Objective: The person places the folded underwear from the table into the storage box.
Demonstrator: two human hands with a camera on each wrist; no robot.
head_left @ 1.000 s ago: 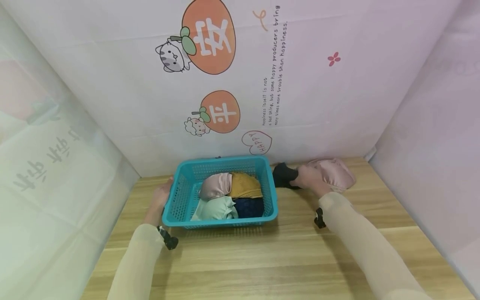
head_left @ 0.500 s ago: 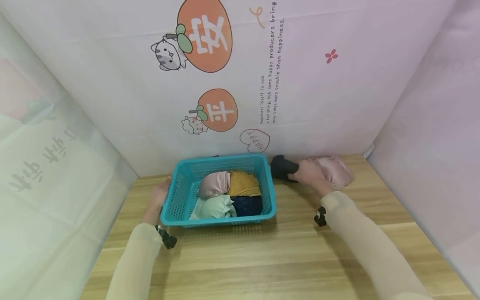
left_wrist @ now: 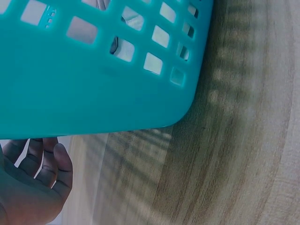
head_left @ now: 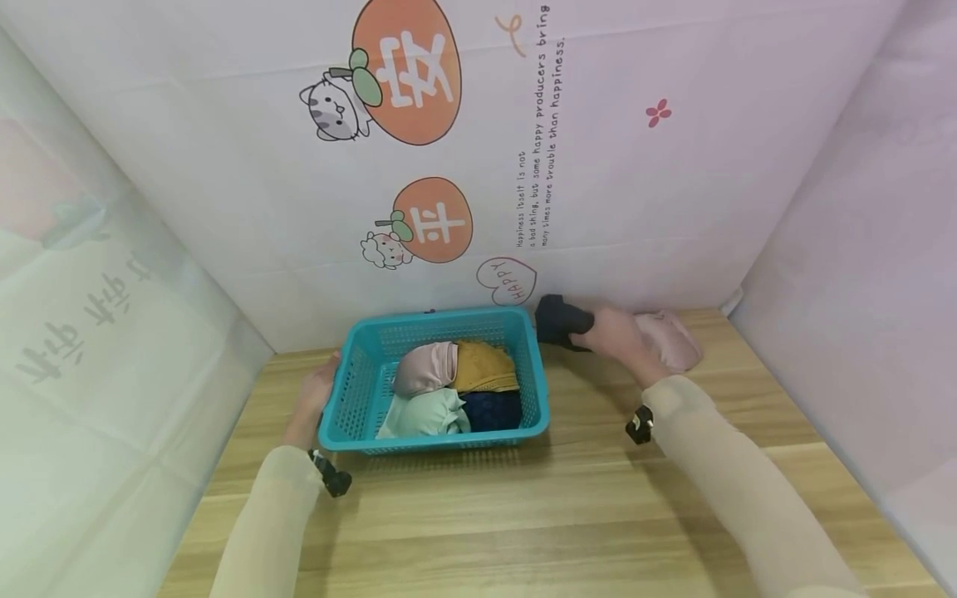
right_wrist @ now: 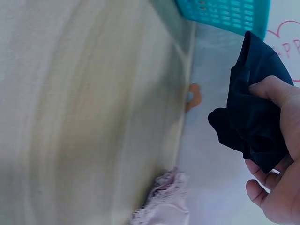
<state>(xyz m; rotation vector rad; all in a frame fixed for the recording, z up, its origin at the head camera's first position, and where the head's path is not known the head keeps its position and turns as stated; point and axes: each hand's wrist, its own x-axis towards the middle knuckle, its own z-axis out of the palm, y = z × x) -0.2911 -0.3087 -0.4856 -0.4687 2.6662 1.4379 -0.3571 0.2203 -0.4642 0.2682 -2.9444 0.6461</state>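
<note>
The teal plastic basket [head_left: 534, 365] stands on the table against the back wall. Four-sided and perforated, it has folded pink satin [head_left: 426, 370], mustard [head_left: 486, 366], mint green [head_left: 437, 413] and navy [head_left: 493, 411] pieces inside. My left hand [head_left: 316, 390] lies along the basket's left outer side, its fingers [left_wrist: 61, 168] loosely bent and their tips partly hidden by the basket. To the right of the basket, my right hand [head_left: 613, 334] pinches black underwear [right_wrist: 255, 108], lifted between thumb and fingers. Behind that hand a lace-edged pink satin piece [head_left: 669, 340] lies on the table.
The wood-grain table [head_left: 478, 523] spreads out in front of the basket. White printed cloth walls [head_left: 613, 183] close in the back and both sides. A black camera is strapped at each wrist.
My right hand has raised the black underwear slightly and moved it toward the back wall, uncovering more of the wall-side pink piece's surroundings. My left hand stays at the basket.
</note>
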